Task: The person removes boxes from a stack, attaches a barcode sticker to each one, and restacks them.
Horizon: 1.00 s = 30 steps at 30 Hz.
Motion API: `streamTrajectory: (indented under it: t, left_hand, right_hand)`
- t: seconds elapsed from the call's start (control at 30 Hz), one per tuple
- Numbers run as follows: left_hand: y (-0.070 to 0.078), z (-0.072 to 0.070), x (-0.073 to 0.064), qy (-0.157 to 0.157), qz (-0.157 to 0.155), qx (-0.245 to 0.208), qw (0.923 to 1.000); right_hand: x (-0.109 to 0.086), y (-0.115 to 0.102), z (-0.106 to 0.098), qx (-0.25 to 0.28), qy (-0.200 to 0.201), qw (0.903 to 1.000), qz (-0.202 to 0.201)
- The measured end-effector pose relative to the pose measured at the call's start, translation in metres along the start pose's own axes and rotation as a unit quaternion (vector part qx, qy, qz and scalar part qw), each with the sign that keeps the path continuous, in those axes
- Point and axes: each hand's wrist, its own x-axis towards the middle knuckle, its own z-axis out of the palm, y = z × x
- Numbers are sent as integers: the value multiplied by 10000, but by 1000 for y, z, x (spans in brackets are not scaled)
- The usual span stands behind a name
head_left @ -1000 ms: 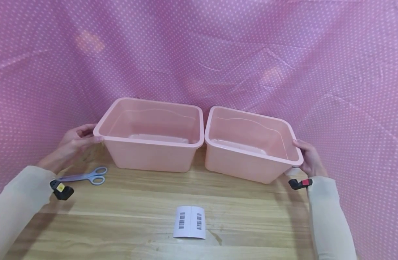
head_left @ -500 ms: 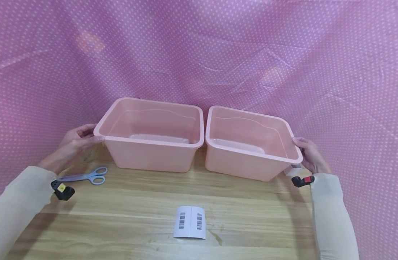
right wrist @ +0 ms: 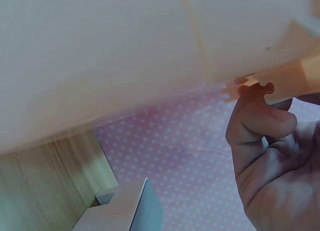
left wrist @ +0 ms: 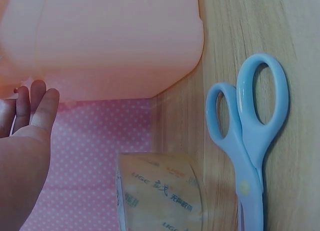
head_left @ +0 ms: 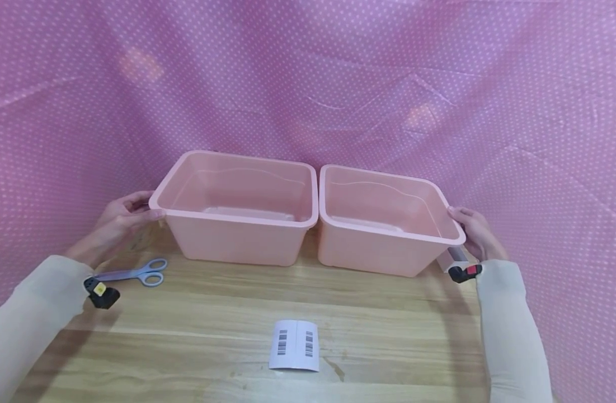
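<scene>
Two pink plastic bins stand side by side on the wooden table in the head view. My left hand (head_left: 121, 218) holds the left bin (head_left: 237, 240) at its outer end, thumb at the front corner of the rim. In the left wrist view its fingers (left wrist: 44, 108) reach up under that rim. At the outer end of the right bin (head_left: 373, 254), my right hand (head_left: 476, 232) grips the rim; the right wrist view shows curled fingers (right wrist: 260, 116) beneath the edge. The bins' inner rims lie almost together; whether they touch, I cannot tell.
Blue scissors (head_left: 136, 273) lie below my left hand, with a roll of tape (left wrist: 160, 191) beside them. A white box (right wrist: 122, 208) sits near my right hand. A white barcode sheet (head_left: 295, 345) lies at the front. Pink dotted cloth (head_left: 308, 84) hangs behind.
The right bin has turned slightly, its outer end moving back and left with my right hand. The left bin has shifted a little right. The gap between their back corners has narrowed.
</scene>
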Motion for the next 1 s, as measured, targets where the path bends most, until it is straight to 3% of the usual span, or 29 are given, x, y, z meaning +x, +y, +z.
streamTrajectory:
  t: [0.23, 0.37, 0.47, 0.63, 0.8, 1.0]
  left_hand:
    - [2, -4, 7, -21, -75, 18, 10000]
    - [2, -5, 12, 82, -95, 166, 9998]
    - [0, -6, 13, 109, -65, -46, 9999]
    - [-1, -5, 11, 79, -50, -386, 9992]
    - [3, -2, 9, 91, -184, -145, 9997]
    - [3, 2, 7, 223, -12, -63, 9997]
  right_hand:
    - [2, -5, 3, -357, 122, 9992, 119]
    - [1, -9, 4, -1148, 146, 9932, 129]
    - [0, -12, 4, -1579, 102, 9874, 95]
    - [-2, -15, 4, -1724, 49, 9850, 23]
    - [-7, -15, 5, -1681, 83, 9857, -7]
    - [-11, -16, 9, -1853, 114, 9826, 61]
